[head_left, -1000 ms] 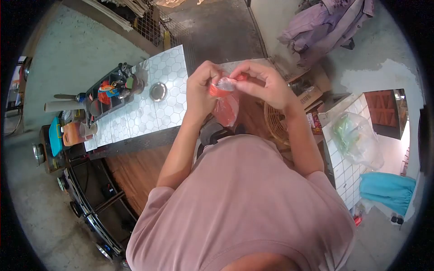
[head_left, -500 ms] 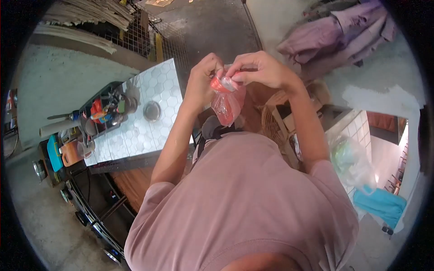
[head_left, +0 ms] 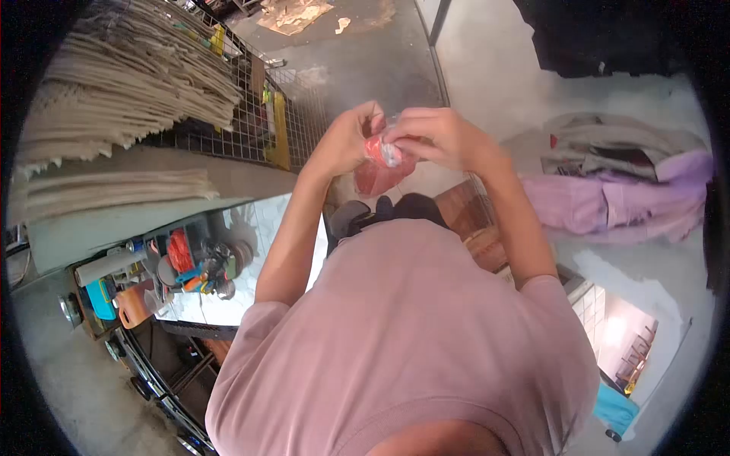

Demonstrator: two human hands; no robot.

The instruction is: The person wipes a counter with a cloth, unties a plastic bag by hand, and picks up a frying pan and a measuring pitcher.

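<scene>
Above the tiled table (head_left: 251,228), well over its far edge, the person in the pink shirt (head_left: 411,334) holds both arms raised in front of the chest. The bag (head_left: 378,175), clear with reddish contents, hangs straight down between the hands, its long axis upright, its neck at the top. The left hand (head_left: 344,140) pinches the neck from one side; the right hand (head_left: 439,137) pinches it from the other, fingertips nearly meeting. Both are equally close. A tray (head_left: 190,262) of small items sits on the table's near end.
</scene>
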